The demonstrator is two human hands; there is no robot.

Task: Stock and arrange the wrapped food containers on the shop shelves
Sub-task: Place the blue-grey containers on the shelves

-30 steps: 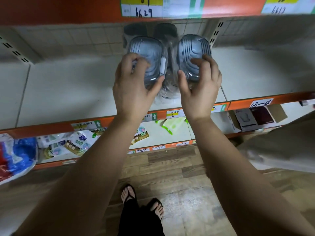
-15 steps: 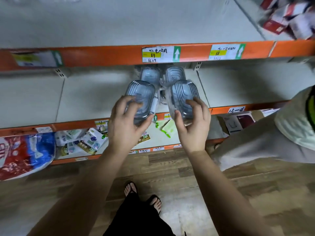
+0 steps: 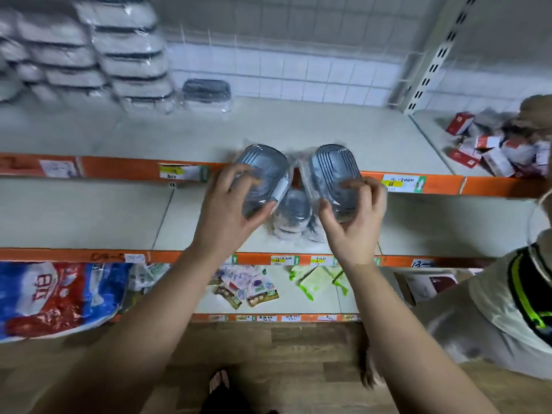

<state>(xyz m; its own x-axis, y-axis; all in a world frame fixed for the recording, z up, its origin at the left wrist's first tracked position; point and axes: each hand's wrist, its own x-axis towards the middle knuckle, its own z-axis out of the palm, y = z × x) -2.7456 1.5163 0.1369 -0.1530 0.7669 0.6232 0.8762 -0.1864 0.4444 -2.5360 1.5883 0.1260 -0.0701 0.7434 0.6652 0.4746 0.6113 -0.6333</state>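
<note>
While I monitored from afar, the left hand (image 3: 230,204) gripped the left container (image 3: 263,171) and the right hand (image 3: 355,216) the right container (image 3: 331,168), fingers curled round each, side by side before the orange shelf edge (image 3: 119,168); spare containers (image 3: 294,213) lay below that edge.

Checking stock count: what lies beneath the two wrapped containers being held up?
One more wrapped container shows on the middle shelf, in the gap between the left container and right container. The left hand and right hand cover its sides; whether others lie there cannot be told.
</note>
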